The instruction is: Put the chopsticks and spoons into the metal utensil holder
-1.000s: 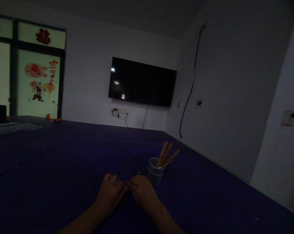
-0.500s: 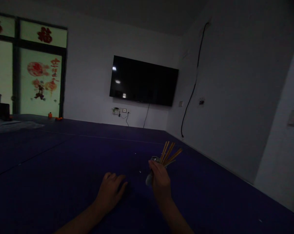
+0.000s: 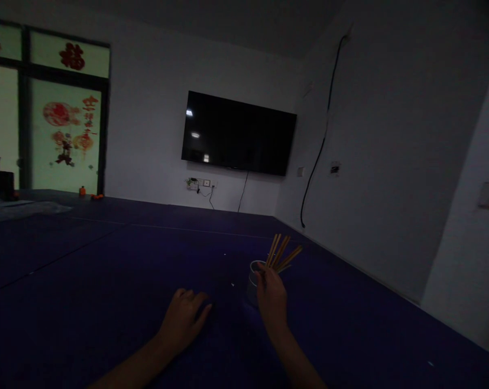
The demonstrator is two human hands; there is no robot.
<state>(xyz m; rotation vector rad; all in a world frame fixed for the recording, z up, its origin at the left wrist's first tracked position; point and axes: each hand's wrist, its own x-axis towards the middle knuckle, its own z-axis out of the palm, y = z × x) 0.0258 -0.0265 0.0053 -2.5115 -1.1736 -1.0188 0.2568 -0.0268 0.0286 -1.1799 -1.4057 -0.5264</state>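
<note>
My right hand is closed at the near right side of a grey cup, its thumb and fingers at the rim. Part of the cup is hidden behind the hand. Several wooden chopsticks fan out above the fingers and lean to the right; their lower ends are hidden. To the left, my left hand rests palm down on the dark blue surface. Its thumb stands apart from the loosely bent fingers, and it holds nothing.
A black television hangs on the far wall above sockets and cables. A dark cable runs down the right wall. Clear plastic sheeting and small orange objects lie far left, by a glass door with red decorations.
My right hand has shifted slightly right, so more of the cup's left side and rim shows. The chopsticks and my left hand have hardly moved.
</note>
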